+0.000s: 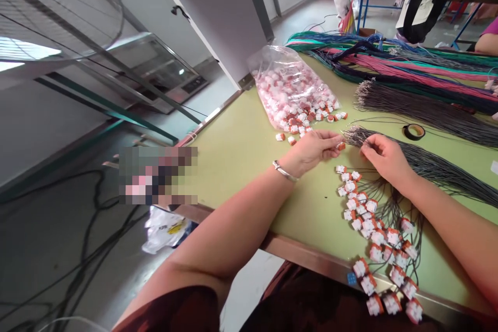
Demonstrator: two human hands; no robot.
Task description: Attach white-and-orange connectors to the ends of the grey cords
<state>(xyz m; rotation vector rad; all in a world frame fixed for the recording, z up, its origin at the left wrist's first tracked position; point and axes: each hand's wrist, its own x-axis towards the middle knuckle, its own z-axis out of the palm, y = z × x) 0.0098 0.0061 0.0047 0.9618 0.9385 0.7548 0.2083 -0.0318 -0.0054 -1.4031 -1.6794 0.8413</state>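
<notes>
My left hand (311,151), with a silver bracelet at the wrist, pinches a small white-and-orange connector (341,146). Just to its right, my right hand (385,158) is closed with thumb and forefinger on what looks like a thin black wire, partly hidden by the fingers. Between and behind the hands lie the metal-tipped ends of a black wire bundle (428,158), which runs off to the right. Below my hands, several connectors with black wires attached (368,225) lie in a loose pile down to the table's front edge.
A clear plastic bag (290,83) spills loose connectors at the back. Black tape (413,132) lies near another dark wire bundle (428,111). Coloured wires (389,65) cross the far side. The table's metal edge (303,259) runs before me; a fan cage (58,5) stands left.
</notes>
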